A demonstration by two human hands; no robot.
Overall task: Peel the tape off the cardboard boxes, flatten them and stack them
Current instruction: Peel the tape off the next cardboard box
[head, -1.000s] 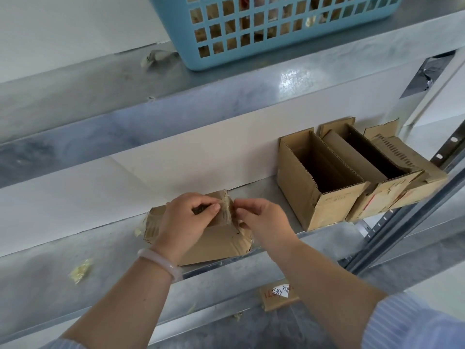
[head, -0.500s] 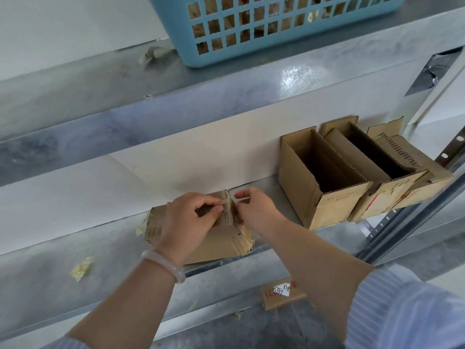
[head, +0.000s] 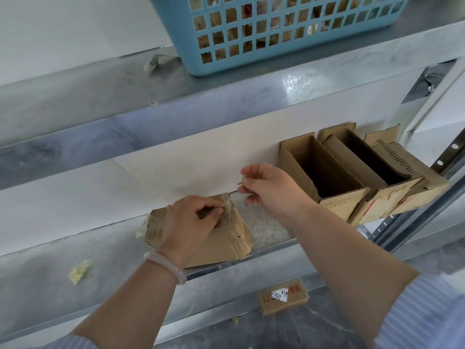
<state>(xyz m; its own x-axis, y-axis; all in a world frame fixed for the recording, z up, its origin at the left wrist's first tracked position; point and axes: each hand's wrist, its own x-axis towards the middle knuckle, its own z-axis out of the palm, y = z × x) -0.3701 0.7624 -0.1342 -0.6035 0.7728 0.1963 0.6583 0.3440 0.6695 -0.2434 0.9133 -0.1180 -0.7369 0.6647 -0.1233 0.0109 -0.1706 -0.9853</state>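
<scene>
A small crumpled cardboard box (head: 226, 241) with tape on it lies on the metal shelf (head: 266, 233). My left hand (head: 187, 221) lies on top of it, fingers curled against the taped upper edge. Up and to the right of the box is my right hand (head: 270, 188), which pinches a small strip of tape (head: 240, 183) between thumb and fingers. That strip hangs clear of the box. Three open cardboard boxes (head: 327, 172) stand on the shelf to the right.
A blue plastic basket (head: 264, 34) holding scraps sits on the shelf above. Tape scraps (head: 79, 270) lie on the shelf at the left. A small labelled box (head: 283, 295) lies on the level below. A shelf upright (head: 448, 157) runs at the right.
My right hand has pulled up and to the right, away from the box, with a bit of tape pinched in it. My left hand has stayed on the box.
</scene>
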